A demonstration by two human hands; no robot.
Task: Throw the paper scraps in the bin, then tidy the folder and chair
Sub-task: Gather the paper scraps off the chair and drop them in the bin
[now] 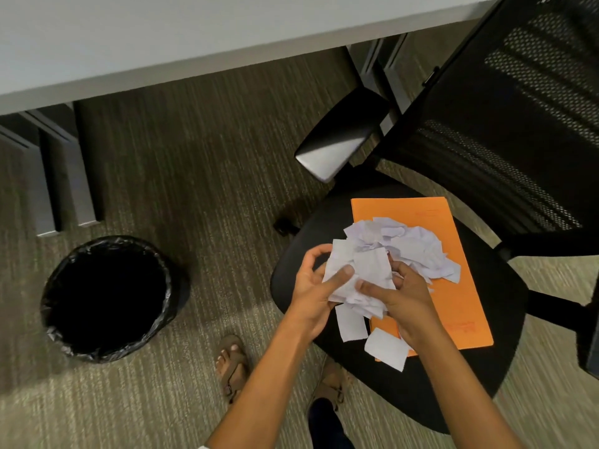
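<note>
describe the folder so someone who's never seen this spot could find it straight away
Start at the black office chair with the mesh back, pulled out from the grey desk. The folder lies flat on its seat, under a heap of white paper scraps. It is the only orange thing here, bright against the black seat.

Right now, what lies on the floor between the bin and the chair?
In the head view, only striped carpet lies between the bin and the chair; nearer the camera, a sandalled foot stands there.
</note>
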